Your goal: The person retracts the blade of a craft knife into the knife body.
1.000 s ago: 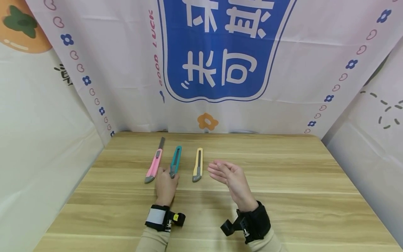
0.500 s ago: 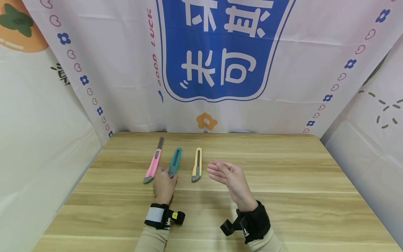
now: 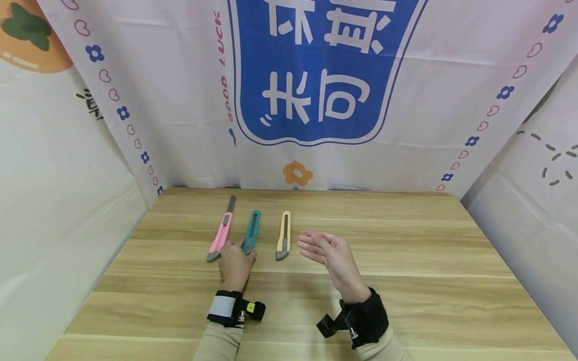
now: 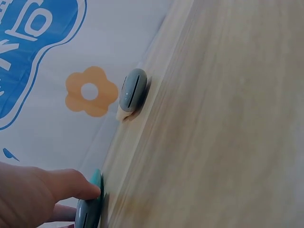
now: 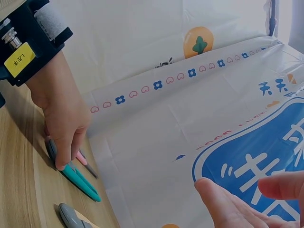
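My left hand [image 3: 237, 266] pinches the grey end of a teal utility knife [image 3: 252, 228] lying on the table. In the left wrist view the thumb [image 4: 78, 185] presses on the side of that knife; the other fingers are partly hidden behind it. Just left of the hand lies a pink utility knife [image 3: 221, 233] with its blade [image 3: 232, 203] out. To the right is a yellow utility knife [image 3: 283, 235], no blade seen protruding. My right hand [image 3: 334, 258] is held beside the yellow knife, fingers nearly straight, touching nothing.
The wood-grain table [image 3: 406, 240] carries the knives in a row toward its back left. A printed white cloth [image 3: 203, 160] hangs behind the table, and pale sheets [image 3: 58, 200] flank both sides. Each wrist wears a black strap with a camera [image 3: 326, 326].
My left hand has shifted very slightly to the left, with the teal knife's grey end moving along. The right hand and the other knives have stayed in place.
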A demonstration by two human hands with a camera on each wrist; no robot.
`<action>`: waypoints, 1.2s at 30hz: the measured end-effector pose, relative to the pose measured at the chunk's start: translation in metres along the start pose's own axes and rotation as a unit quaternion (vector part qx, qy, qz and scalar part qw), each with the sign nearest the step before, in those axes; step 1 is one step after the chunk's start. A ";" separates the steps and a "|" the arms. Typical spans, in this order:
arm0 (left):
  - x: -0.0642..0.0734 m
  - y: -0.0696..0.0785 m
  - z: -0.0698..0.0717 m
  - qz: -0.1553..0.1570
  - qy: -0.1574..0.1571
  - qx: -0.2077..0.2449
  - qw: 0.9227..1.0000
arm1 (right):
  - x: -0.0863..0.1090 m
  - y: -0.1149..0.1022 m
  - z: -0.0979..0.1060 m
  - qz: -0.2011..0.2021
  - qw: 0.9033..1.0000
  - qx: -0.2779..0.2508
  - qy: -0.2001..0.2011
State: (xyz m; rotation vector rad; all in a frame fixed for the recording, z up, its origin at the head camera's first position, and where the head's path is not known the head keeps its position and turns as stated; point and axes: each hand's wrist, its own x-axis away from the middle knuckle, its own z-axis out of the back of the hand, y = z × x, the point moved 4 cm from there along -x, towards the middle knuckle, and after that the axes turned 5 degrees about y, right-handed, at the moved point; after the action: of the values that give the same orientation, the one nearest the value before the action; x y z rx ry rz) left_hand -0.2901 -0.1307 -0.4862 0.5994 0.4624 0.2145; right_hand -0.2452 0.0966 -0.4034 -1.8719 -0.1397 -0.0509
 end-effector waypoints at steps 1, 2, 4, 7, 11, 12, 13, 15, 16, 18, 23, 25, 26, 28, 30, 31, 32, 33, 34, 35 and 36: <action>0.000 0.000 0.000 0.000 -0.001 0.000 1.000 | 0.000 0.000 0.000 0.000 1.000 0.000 0.000; 0.000 0.000 0.000 -0.001 -0.001 0.000 1.000 | 0.000 0.000 0.000 0.001 1.000 0.000 0.000; 0.000 -0.001 0.000 0.001 -0.005 -0.001 1.000 | 0.000 0.000 0.000 0.002 1.000 0.000 -0.001; -0.001 -0.001 0.000 0.006 -0.010 -0.002 1.000 | 0.000 0.000 0.000 0.003 1.000 0.001 -0.004; -0.001 0.000 -0.001 0.016 -0.020 -0.002 1.000 | 0.000 0.001 0.000 0.005 1.000 0.003 -0.003; -0.001 0.000 -0.001 0.018 -0.022 -0.001 1.000 | 0.000 0.001 0.001 0.006 1.000 0.003 -0.001; -0.002 0.000 0.000 0.019 -0.023 0.000 1.000 | 0.000 0.000 0.001 0.006 1.000 0.003 0.000; -0.004 0.000 0.001 0.015 -0.018 0.002 1.000 | 0.000 0.000 0.001 0.007 1.000 0.004 0.003; -0.005 0.001 0.003 0.013 -0.014 0.001 1.000 | 0.000 0.000 0.001 0.007 1.000 0.004 0.004; -0.007 0.001 0.009 0.008 -0.002 0.007 1.000 | 0.000 0.000 0.001 0.007 1.000 0.003 0.005; -0.015 -0.006 0.028 0.034 0.039 0.036 0.998 | 0.000 0.000 0.001 0.006 1.000 0.004 0.002; -0.018 -0.014 0.033 0.061 0.051 0.052 0.995 | 0.000 -0.001 0.000 0.004 1.000 0.004 0.001; -0.020 -0.019 0.034 0.074 0.054 0.056 0.994 | 0.000 -0.001 0.000 0.004 1.000 0.005 0.001; -0.022 -0.028 0.036 0.096 0.055 0.060 0.992 | 0.000 -0.001 0.000 0.003 1.000 0.005 -0.001; -0.023 -0.037 0.038 0.110 0.055 0.064 0.990 | 0.000 -0.001 0.000 0.004 1.000 0.007 -0.003; -0.024 -0.041 0.039 0.113 0.054 0.063 0.990 | 0.000 -0.001 0.000 0.004 1.000 0.007 -0.003; -0.024 -0.045 0.039 0.116 0.052 0.063 0.990 | 0.000 -0.001 0.000 0.005 1.000 0.009 -0.005; -0.024 -0.048 0.040 0.119 0.048 0.061 0.990 | 0.000 0.000 0.000 0.005 1.000 0.009 -0.006; -0.024 -0.052 0.040 0.120 0.046 0.059 0.990 | 0.001 0.000 0.000 0.006 1.000 0.010 -0.006; -0.023 -0.056 0.040 0.122 0.042 0.061 0.990 | 0.001 0.000 0.001 0.006 1.000 0.010 -0.007; -0.023 -0.058 0.040 0.124 0.037 0.061 0.990 | 0.001 0.000 0.001 0.006 1.000 0.010 -0.007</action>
State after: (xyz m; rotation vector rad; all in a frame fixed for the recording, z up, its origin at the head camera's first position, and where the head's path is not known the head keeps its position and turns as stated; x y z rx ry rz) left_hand -0.2875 -0.2051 -0.4826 0.7714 0.4752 0.4501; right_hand -0.2443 0.0976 -0.4035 -1.8540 -0.1373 -0.0278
